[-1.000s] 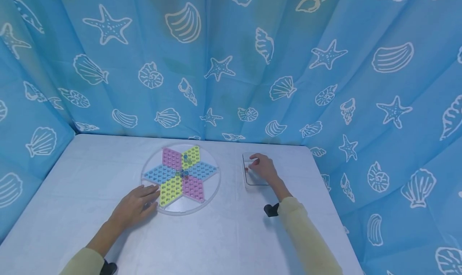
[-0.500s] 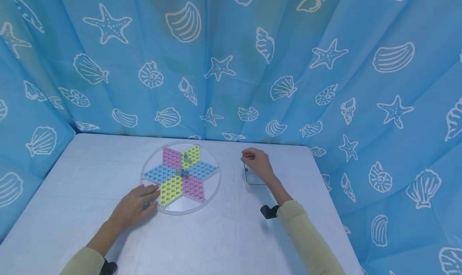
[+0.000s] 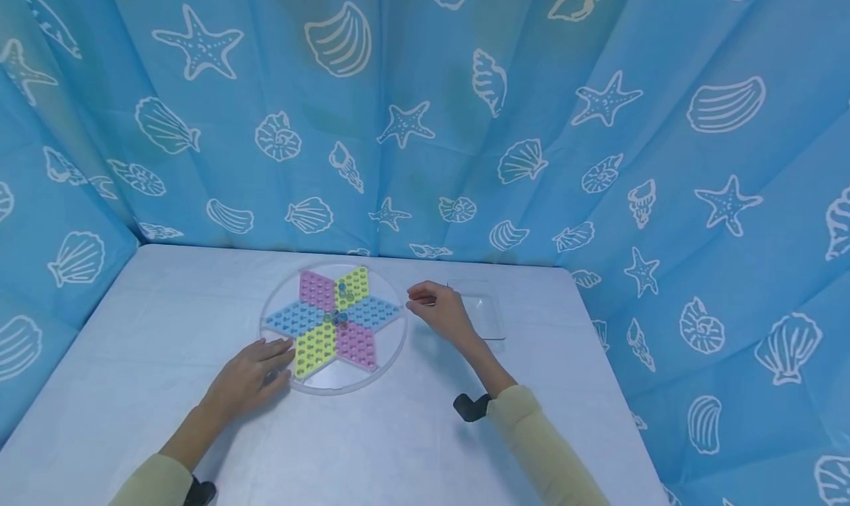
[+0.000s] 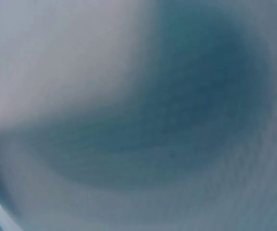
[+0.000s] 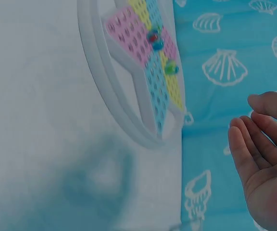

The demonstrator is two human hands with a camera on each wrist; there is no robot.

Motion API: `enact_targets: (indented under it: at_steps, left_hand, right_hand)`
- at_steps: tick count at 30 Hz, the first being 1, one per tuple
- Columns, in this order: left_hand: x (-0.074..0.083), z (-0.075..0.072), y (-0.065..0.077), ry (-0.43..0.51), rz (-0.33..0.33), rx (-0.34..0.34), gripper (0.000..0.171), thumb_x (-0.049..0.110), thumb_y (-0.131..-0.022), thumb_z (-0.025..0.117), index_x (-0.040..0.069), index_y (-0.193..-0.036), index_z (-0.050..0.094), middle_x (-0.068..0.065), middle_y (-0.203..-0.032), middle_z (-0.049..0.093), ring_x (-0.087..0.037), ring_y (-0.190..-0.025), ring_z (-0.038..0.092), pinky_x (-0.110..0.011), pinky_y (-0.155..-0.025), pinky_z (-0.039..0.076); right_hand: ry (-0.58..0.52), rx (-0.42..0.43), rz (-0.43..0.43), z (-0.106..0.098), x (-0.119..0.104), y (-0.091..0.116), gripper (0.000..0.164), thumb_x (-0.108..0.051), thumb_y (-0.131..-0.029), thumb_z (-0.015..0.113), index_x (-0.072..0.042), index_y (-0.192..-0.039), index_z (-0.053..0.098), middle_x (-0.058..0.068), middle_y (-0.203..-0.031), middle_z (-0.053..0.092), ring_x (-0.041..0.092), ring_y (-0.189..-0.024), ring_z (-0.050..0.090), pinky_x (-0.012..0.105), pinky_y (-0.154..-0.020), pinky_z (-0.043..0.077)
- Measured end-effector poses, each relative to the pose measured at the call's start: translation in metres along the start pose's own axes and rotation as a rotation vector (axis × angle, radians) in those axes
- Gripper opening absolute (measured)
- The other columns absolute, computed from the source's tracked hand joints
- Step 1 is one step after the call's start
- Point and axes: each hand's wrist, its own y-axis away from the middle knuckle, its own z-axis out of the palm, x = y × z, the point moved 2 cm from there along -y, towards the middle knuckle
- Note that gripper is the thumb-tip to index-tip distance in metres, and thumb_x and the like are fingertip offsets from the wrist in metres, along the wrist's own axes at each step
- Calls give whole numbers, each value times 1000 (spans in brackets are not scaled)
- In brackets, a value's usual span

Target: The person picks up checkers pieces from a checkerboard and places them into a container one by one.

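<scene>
A round Chinese checkers board (image 3: 358, 347) with pink, yellow and blue star points lies on the table. Several glass marbles (image 3: 341, 319) sit around its centre, with a few more in the far yellow point. My left hand (image 3: 249, 377) rests at the board's left rim, fingers extended onto its edge. To the right of the board my right hand (image 3: 441, 310) hovers above the table, thumb near the curled fingers. No marble shows between the fingertips in the right wrist view, and I cannot tell whether one is hidden there. Past that hand stands a clear rectangular container (image 3: 486, 318).
A white cloth covers the table (image 3: 378, 447). A blue curtain (image 3: 425, 174) with white shells and starfish hangs behind it and at the sides. The left wrist view is dark and blurred, showing mostly cloth and shadow.
My right hand has lifted out of the clear container and moved left toward the board. My left hand has stayed at the board's rim.
</scene>
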Motion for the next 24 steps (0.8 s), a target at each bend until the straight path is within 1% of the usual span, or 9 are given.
enact_targets:
  at_steps: [5,7,9,13,15,19,24]
  left_hand:
    - [1,0,0,5,-24,-7,37,25,-90,70,5,-121,70,-13,-133,63,-32,-123,58,-52,-112,37]
    - [1,1,0,10,-32,-7,37,24,-90,71,5,-121,70,-13,-133,63,-32,-123,58,-52,-112,37]
    - [0,1,0,8,-30,-1,36,24,-89,71,5,-120,71,-13,-132,63,-32,-122,58,-53,-111,37]
    - [0,3,1,11,-14,16,36,23,-88,72,5,-119,71,-13,-131,64,-32,-121,59,-53,-111,38]
    - [0,3,1,12,-4,25,35,23,-88,72,5,-118,71,-13,-131,64,-32,-120,60,-53,-111,38]
    - [0,2,2,17,4,31,36,22,-88,72,4,-118,71,-14,-131,64,-32,-120,60,-53,-111,38]
    - [1,2,0,8,-20,6,37,25,-89,70,5,-120,70,-13,-133,63,-32,-123,58,-52,-112,36]
  right_hand:
    - [-33,-32,17,20,-4,6,23,-16,-93,72,-4,-112,70,2,-103,71,17,-96,68,33,-87,59]
    - [-40,-52,23,29,-4,8,24,-16,-93,71,-3,-113,70,1,-102,71,16,-97,68,31,-86,58]
    - [-57,-70,22,37,-4,11,24,-16,-93,71,-2,-113,70,1,-102,71,15,-96,68,28,-83,58]
    - [-84,-84,1,51,-5,14,23,-15,-93,70,-1,-112,70,1,-101,72,16,-95,68,26,-81,58]
    - [-90,-86,-3,57,-5,14,22,-14,-93,70,-1,-110,71,1,-99,72,15,-93,69,26,-80,58]
    - [-94,-94,29,68,-5,14,21,-16,-92,71,-4,-110,71,-1,-98,72,13,-91,68,26,-80,58]
    - [-90,-89,50,80,-1,17,21,-18,-93,72,-6,-110,71,-2,-100,72,11,-91,68,26,-80,58]
